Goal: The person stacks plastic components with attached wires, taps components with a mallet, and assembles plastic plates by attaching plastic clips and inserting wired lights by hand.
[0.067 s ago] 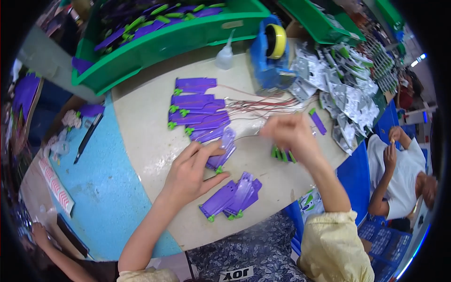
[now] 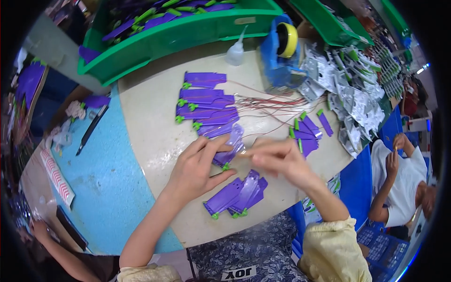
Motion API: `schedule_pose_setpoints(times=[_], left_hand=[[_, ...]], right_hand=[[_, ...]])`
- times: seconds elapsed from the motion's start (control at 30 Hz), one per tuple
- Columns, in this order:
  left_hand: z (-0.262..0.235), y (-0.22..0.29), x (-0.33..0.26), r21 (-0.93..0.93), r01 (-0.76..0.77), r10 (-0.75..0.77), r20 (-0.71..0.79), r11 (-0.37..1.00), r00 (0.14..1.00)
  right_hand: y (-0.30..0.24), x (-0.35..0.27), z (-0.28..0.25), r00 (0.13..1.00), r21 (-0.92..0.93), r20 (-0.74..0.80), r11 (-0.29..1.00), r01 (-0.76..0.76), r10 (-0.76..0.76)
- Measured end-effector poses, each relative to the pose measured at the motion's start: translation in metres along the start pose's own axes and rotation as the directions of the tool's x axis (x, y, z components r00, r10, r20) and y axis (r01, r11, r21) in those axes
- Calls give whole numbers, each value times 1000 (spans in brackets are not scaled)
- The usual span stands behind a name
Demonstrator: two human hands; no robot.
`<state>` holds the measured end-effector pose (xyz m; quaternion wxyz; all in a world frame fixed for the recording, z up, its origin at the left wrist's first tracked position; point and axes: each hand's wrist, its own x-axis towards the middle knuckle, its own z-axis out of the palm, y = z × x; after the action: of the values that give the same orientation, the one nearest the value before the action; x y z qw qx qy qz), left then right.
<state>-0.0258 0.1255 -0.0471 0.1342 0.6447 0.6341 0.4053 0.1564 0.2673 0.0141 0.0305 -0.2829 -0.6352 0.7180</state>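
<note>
My left hand [image 2: 199, 162] grips a purple plastic piece [image 2: 224, 157] with a green knob at its lower end, thumb and fingers on either side of it. Close against the piece's right edge, my right hand [image 2: 277, 160] is closed in a pinch, smeared by motion; what its fingertips hold cannot be made out. Beyond my hands lies a stack of purple pieces with green knobs [image 2: 204, 97], thin red and dark wires [image 2: 272, 102] trailing rightward from it. Nearer to me rest several more purple pieces [image 2: 230, 196]. Small purple parts with green ends [image 2: 307, 134] lie to the right.
A green bin [image 2: 183, 40] of purple and green parts stands at the back. A blue tape dispenser [image 2: 282, 61] and a clear squeeze bottle [image 2: 235, 52] are beside it. Silver-grey parts [image 2: 352, 98] pile up at right. A black cutter [image 2: 91, 130] lies left. Another person [image 2: 399, 178] sits at right.
My right hand has moved left and down, from above the small purple parts to the piece in my left hand. Those small parts now show more fully. The whole view has shifted slightly.
</note>
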Motion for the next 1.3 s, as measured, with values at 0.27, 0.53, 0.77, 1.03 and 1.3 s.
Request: schedule_pose_setpoints(times=[0.27,0.53,0.77,1.03,1.3], left_hand=[[9,9,-8,83,-51,62,-137,995,989],[15,11,-15,158,-76,106,-194,985,975],[13,7,-14,147,-67,92,-170,987,981],[17,11,-10,188,-86,121,-182,978,976],[13,18,-5,219,35,-28,-34,975,999]], right_hand=[[32,17,18,991,-342,22,931,128,-128],[19,24,10,819,-906,-24,359,225,-574],[-17,33,-11,881,-636,170,634,440,-441],[-2,56,-14,958,-777,-105,624,88,-265],[-11,55,-7,953,-791,-133,608,64,-273]])
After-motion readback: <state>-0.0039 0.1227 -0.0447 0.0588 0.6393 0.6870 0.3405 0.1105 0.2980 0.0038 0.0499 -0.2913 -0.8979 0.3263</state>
